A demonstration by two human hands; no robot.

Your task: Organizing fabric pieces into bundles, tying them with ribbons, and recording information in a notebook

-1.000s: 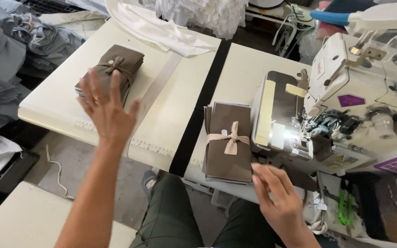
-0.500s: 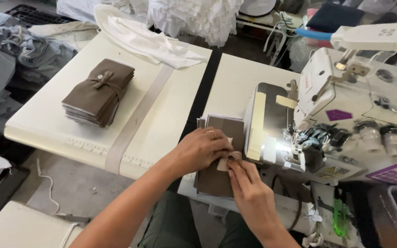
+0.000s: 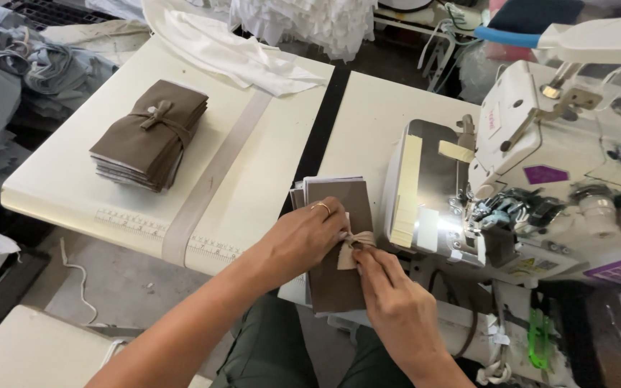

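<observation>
A stack of brown fabric pieces (image 3: pixel 339 287) lies at the front edge of the right table, bound by a beige fabric tie (image 3: pixel 350 253). My left hand (image 3: pixel 300 237), with a ring on one finger, rests on the stack and pinches the knot from the left. My right hand (image 3: pixel 389 302) pinches the same tie from the right with thumb and forefinger. A second tied bundle of brown fabric (image 3: pixel 151 135) sits on the left table, away from both hands.
A white sewing machine (image 3: pixel 540 165) with a lit needle area stands right of the stack. White cloth (image 3: pixel 231 50) lies at the back of the left table (image 3: pixel 66 179). Grey fabric (image 3: pixel 8 79) is heaped at far left. A dark gap (image 3: pixel 321 136) separates the tables.
My left hand came back from the left bundle to the near stack. Both hands now pinch the beige tie, and the view has shifted closer.
</observation>
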